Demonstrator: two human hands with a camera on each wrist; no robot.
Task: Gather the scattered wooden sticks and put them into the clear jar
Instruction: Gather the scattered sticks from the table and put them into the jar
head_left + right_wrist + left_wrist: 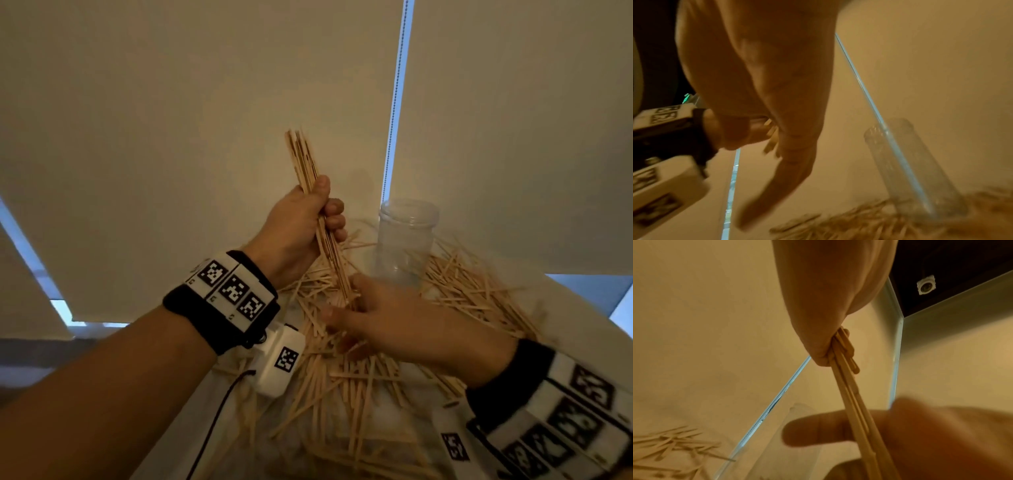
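My left hand (325, 212) grips a bundle of wooden sticks (303, 161) upright above the table, and the left wrist view shows the sticks (849, 394) running down out of the fist (828, 321). My right hand (346, 308) is open, its fingers stretched out at the bundle's lower end, over the pile; whether it touches the bundle is unclear. The clear jar (406, 240) stands upright just right of the bundle, with no sticks visible inside. Many scattered sticks (342, 387) lie around the jar (916, 170) and under both hands.
The white table (565, 308) ends close behind the jar against pale roller blinds. A bead chain (394, 102) hangs down just behind the jar. The table's right edge runs diagonally past the stick pile (859, 224).
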